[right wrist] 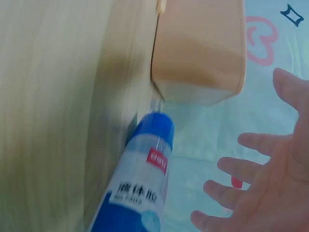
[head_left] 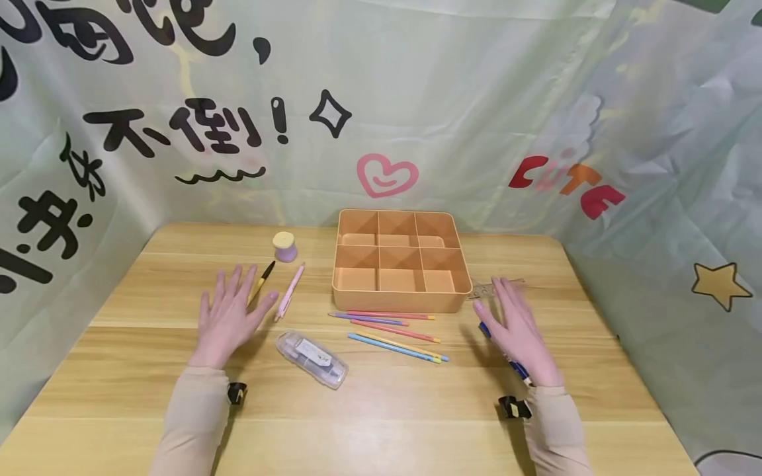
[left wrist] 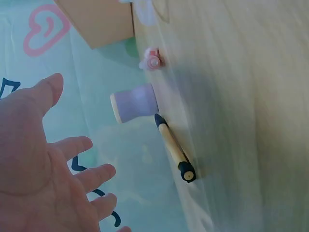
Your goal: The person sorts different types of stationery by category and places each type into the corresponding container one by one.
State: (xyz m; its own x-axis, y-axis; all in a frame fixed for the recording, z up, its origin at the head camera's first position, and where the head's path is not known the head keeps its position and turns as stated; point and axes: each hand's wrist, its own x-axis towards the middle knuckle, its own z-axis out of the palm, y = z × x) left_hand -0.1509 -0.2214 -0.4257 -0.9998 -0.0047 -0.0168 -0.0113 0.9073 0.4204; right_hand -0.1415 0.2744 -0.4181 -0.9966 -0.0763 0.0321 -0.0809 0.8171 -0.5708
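Note:
My left hand (head_left: pixel 229 320) hovers above the table's left side, fingers spread and holding nothing. Near its thumb are a yellow-and-black pen (left wrist: pixel 176 150), a pink pen (head_left: pixel 291 291) and a purple jar with a cream lid (head_left: pixel 285 247). At the right, my right hand (head_left: pixel 519 334) also has straight, spread fingers and grips nothing. Below that hand lies a blue-and-clear bottle of liquid glue (right wrist: pixel 137 179), partly hidden by it in the head view. A transparent ruler (head_left: pixel 483 291) lies beyond, partly covered by the fingers.
An orange-tan organizer box (head_left: pixel 401 302) with several compartments stands at the back middle. Several pencils (head_left: pixel 395 332) in pink, purple, yellow and blue lie before it. A clear oblong plastic case (head_left: pixel 312 359) with a white label lies front left of them. Printed cloth (head_left: pixel 476 99) hangs behind the table.

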